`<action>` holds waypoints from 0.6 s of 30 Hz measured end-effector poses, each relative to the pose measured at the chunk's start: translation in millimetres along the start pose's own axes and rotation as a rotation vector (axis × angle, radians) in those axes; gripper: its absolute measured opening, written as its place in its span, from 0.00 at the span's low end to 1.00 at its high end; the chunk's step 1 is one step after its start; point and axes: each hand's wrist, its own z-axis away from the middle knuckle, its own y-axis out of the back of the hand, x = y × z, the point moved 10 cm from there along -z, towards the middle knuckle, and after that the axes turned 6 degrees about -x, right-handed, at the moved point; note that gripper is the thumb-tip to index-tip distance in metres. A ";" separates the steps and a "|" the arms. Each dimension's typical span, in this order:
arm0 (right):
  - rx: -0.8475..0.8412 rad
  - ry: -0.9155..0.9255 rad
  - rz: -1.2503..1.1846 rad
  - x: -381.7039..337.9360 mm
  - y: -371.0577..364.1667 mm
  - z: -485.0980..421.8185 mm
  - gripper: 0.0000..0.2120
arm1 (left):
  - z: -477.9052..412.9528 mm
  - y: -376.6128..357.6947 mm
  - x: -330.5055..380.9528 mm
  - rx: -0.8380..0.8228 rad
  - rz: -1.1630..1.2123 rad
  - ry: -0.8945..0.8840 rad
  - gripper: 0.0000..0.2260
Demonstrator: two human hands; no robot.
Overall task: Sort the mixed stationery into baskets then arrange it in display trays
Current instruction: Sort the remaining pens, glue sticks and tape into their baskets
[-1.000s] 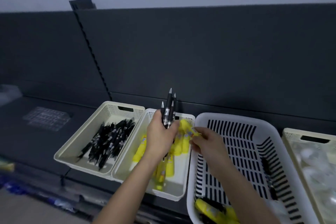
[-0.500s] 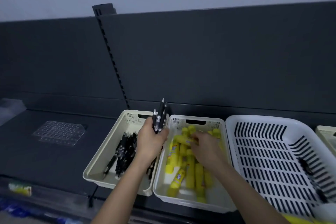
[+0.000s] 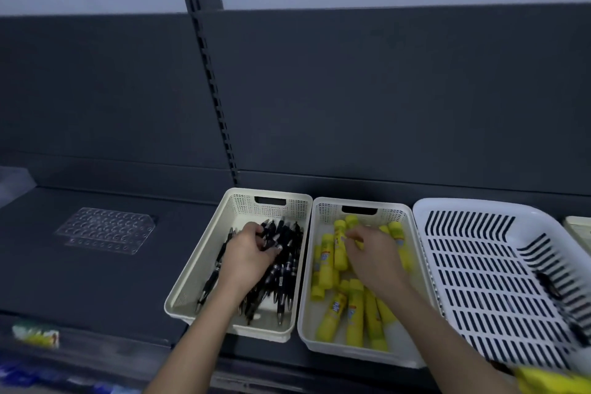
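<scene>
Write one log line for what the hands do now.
left hand: holds black pens in pen basket | right hand: touching yellow glue sticks in glue basket | phase: sorting

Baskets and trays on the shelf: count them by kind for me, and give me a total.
Cream baskets: 3 (one shows only a corner at the right edge)
White slotted basket: 1
Clear display tray: 1
Total: 5

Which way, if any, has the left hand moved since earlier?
Yes. The left hand went leftward and down, from over the glue-stick basket into the pen basket.
</scene>
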 end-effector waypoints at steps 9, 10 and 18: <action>0.111 -0.081 -0.053 26.4 38.1 21.3 0.08 | 8.2 -27.6 72.2 -0.100 0.084 -0.242 0.15; 0.124 -0.088 -0.041 32.3 45.9 24.0 0.08 | 10.7 -33.9 85.1 -0.121 0.090 -0.280 0.14; 0.191 -0.198 0.025 103.3 119.1 51.7 0.11 | 45.3 -92.6 185.9 -0.199 0.000 -0.538 0.14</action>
